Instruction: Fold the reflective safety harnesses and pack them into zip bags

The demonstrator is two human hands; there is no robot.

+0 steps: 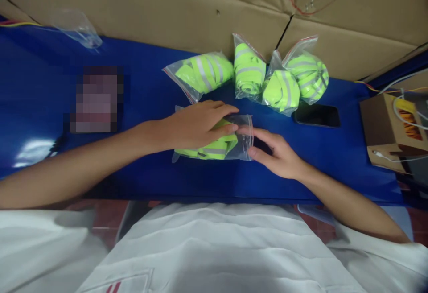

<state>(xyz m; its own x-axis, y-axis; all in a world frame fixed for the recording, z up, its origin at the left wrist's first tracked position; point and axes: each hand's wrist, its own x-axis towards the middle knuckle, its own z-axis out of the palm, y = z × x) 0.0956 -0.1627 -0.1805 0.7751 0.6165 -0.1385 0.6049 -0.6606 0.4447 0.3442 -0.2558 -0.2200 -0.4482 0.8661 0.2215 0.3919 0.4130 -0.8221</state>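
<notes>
A clear zip bag [245, 143] holding a folded neon yellow-green strap with silver reflective bands [214, 152] lies flat on the blue table in front of me. Across its top rests my left hand [197, 123], fingers stretched out, hiding much of the strap. My right hand [277, 152] is at the bag's right, zip end. Its index finger reaches onto the plastic and the thumb touches near the lower corner, with a gap between them. Its other fingers are partly hidden.
Behind the hands lie similar filled bags [203, 72], [250, 70], [281, 90], [307, 76]. A black phone [317, 115] sits to their right, near a cardboard box [389, 125] with cables. At the left are a blurred-out item [95, 99] and a crumpled clear bag [78, 27]. Cardboard [167, 12] borders the table's back.
</notes>
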